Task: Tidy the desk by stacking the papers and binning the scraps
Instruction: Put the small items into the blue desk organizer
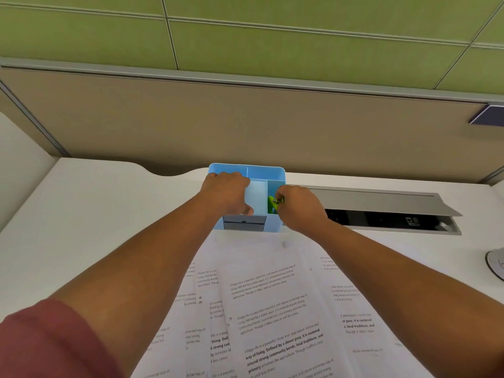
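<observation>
1. Left hand (227,192) grips the blue organiser (272,173), steadying it.
2. Right hand (298,205) pinches a green item (272,205) at the right compartment; lower it straight.
3. Papers (272,309) lie fanned below, unstacked.

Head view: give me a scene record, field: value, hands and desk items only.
organiser: light blue plastic desk organiser, compartmented, at the far edge of the desk
left hand: left hand rests on the organiser's left side, fingers curled over it
right hand: right hand pinches a small green object at the organiser's right compartment
papers: printed white paper sheets spread overlapping, not stacked
desk: white desk
cable tray: grey cable tray, lid open, right of the organiser
</observation>
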`<action>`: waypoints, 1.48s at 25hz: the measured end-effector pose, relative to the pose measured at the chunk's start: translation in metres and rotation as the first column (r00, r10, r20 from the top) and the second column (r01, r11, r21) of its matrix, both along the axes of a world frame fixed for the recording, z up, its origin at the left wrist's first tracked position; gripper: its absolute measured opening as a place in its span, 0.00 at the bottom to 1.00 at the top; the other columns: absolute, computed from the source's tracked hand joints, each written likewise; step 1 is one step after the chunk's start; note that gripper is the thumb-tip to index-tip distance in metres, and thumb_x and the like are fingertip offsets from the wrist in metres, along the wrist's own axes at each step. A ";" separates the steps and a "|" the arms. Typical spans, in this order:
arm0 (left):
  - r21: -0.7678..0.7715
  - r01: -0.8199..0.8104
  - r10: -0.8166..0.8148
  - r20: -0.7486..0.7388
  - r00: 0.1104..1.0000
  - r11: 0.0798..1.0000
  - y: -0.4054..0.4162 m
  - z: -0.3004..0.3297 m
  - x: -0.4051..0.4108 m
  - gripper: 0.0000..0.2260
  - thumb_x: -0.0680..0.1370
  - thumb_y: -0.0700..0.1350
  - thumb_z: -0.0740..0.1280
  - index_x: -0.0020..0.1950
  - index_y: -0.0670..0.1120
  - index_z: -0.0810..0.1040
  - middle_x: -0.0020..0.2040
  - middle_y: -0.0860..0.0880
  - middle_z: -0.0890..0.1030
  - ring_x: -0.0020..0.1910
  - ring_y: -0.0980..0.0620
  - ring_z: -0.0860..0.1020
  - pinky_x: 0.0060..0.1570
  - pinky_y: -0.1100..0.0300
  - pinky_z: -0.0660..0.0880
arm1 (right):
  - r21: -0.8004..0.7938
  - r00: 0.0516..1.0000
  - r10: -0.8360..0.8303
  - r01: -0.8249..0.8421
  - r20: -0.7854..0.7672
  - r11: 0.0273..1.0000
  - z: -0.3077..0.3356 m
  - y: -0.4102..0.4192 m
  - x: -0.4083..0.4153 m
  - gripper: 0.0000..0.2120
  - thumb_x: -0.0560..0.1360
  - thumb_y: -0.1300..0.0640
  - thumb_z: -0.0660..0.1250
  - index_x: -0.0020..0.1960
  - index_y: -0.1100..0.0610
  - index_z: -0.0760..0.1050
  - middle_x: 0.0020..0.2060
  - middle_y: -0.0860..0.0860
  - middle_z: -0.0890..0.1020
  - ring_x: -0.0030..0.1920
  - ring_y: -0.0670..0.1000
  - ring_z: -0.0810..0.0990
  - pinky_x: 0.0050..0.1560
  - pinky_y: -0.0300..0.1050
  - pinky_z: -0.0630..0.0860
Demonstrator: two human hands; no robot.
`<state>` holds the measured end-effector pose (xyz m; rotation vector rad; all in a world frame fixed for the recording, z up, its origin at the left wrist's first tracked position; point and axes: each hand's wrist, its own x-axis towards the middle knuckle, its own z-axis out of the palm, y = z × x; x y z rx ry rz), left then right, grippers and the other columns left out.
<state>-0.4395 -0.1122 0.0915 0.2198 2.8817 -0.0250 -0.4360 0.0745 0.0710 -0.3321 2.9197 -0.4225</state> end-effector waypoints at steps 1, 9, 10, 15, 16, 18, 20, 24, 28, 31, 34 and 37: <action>0.006 -0.006 0.006 0.004 1.000 1.000 -0.001 0.000 0.000 0.34 0.73 0.64 0.72 0.75 0.52 0.69 0.64 0.49 0.76 0.62 0.46 0.75 0.61 0.51 0.70 | -0.044 1.000 0.005 -0.005 0.003 0.999 0.000 0.003 0.002 0.14 0.78 0.60 0.62 0.62 0.54 0.76 0.53 0.54 0.82 0.48 0.54 0.77 0.43 0.44 0.72; 0.024 -0.037 0.036 0.040 0.999 0.999 -0.001 0.008 0.016 0.32 0.77 0.63 0.67 0.77 0.51 0.64 0.72 0.50 0.73 0.69 0.46 0.71 0.68 0.49 0.65 | -0.284 0.998 -0.067 0.070 0.021 0.956 0.020 0.046 0.075 0.22 0.80 0.57 0.66 0.73 0.49 0.70 0.35 0.42 0.72 0.38 0.46 0.74 0.46 0.43 0.77; 0.016 -0.057 0.056 0.021 0.998 0.998 0.000 0.008 0.024 0.33 0.77 0.63 0.67 0.77 0.51 0.64 0.73 0.50 0.72 0.72 0.46 0.69 0.70 0.48 0.62 | -0.290 0.995 -0.076 0.089 0.058 0.953 0.021 0.058 0.098 0.22 0.80 0.56 0.67 0.73 0.48 0.70 0.35 0.43 0.74 0.39 0.46 0.76 0.48 0.42 0.78; 0.134 0.201 -0.184 -0.133 0.974 0.970 0.092 0.000 0.139 0.31 0.78 0.62 0.67 0.77 0.50 0.67 0.78 0.50 0.67 0.78 0.45 0.62 0.75 0.46 0.57 | -0.222 0.949 -0.156 0.221 0.275 0.950 0.016 0.168 0.270 0.17 0.78 0.56 0.70 0.66 0.46 0.77 0.34 0.45 0.78 0.36 0.45 0.77 0.48 0.40 0.79; 0.184 0.207 -0.179 -0.156 0.971 0.961 0.094 -0.004 0.149 0.30 0.78 0.61 0.68 0.76 0.51 0.68 0.78 0.51 0.67 0.77 0.47 0.63 0.75 0.47 0.58 | -0.232 0.950 -0.141 0.209 0.280 0.950 0.009 0.174 0.274 0.15 0.78 0.56 0.70 0.63 0.46 0.78 0.34 0.45 0.78 0.36 0.45 0.77 0.48 0.41 0.79; 0.220 0.189 -0.174 -0.085 0.981 0.957 0.092 -0.013 0.169 0.29 0.79 0.61 0.67 0.78 0.53 0.67 0.79 0.52 0.65 0.78 0.48 0.61 0.76 0.48 0.56 | -0.253 0.952 -0.105 0.182 0.289 0.950 -0.001 0.182 0.268 0.12 0.77 0.55 0.70 0.60 0.46 0.79 0.36 0.44 0.78 0.37 0.44 0.77 0.49 0.44 0.79; 0.265 0.177 -0.191 0.027 0.981 0.948 0.090 -0.027 0.189 0.30 0.80 0.61 0.66 0.79 0.56 0.64 0.81 0.53 0.61 0.80 0.49 0.57 0.78 0.49 0.53 | -0.165 0.945 -0.022 0.080 0.327 0.983 -0.005 0.187 0.262 0.11 0.77 0.53 0.70 0.60 0.47 0.78 0.43 0.43 0.79 0.43 0.45 0.78 0.51 0.42 0.76; 0.262 0.269 -0.331 0.232 0.915 0.927 0.132 -0.059 0.248 0.34 0.78 0.63 0.68 0.81 0.59 0.59 0.83 0.54 0.52 0.81 0.48 0.51 0.79 0.48 0.52 | 0.079 0.879 0.001 -0.044 0.476 0.996 -0.010 0.225 0.308 0.18 0.76 0.48 0.71 0.64 0.47 0.74 0.56 0.46 0.76 0.52 0.46 0.73 0.54 0.41 0.71; 0.153 0.288 -0.325 0.362 0.874 0.945 0.156 -0.076 0.271 0.40 0.76 0.61 0.71 0.82 0.59 0.52 0.84 0.52 0.43 0.82 0.44 0.43 0.78 0.41 0.54 | 0.149 0.855 -0.057 -0.024 0.515 0.988 -0.016 0.246 0.350 0.30 0.68 0.44 0.77 0.66 0.44 0.69 0.59 0.45 0.72 0.57 0.49 0.75 0.56 0.47 0.75; 0.123 0.280 -0.306 0.370 0.877 0.952 0.163 -0.081 0.276 0.43 0.75 0.59 0.72 0.82 0.59 0.50 0.83 0.51 0.42 0.82 0.42 0.42 0.77 0.38 0.55 | 0.182 0.845 -0.071 -0.032 0.531 0.983 -0.024 0.252 0.370 0.33 0.66 0.44 0.78 0.66 0.45 0.66 0.59 0.45 0.70 0.56 0.51 0.75 0.51 0.48 0.75; 0.123 0.268 -0.295 0.365 0.883 0.955 0.165 -0.081 0.277 0.43 0.75 0.59 0.73 0.82 0.59 0.50 0.83 0.51 0.42 0.82 0.42 0.42 0.77 0.39 0.55 | 0.169 0.843 -0.060 -0.037 0.534 0.985 -0.029 0.253 0.379 0.30 0.66 0.47 0.77 0.63 0.47 0.66 0.57 0.45 0.71 0.51 0.50 0.74 0.45 0.45 0.73; 0.127 0.277 -0.305 0.356 0.883 0.952 0.161 -0.083 0.277 0.44 0.75 0.60 0.73 0.82 0.60 0.49 0.84 0.51 0.42 0.82 0.42 0.42 0.77 0.39 0.56 | 0.183 0.827 -0.041 -0.076 0.561 0.980 -0.028 0.249 0.376 0.22 0.68 0.50 0.75 0.57 0.48 0.68 0.55 0.46 0.72 0.48 0.49 0.73 0.41 0.43 0.71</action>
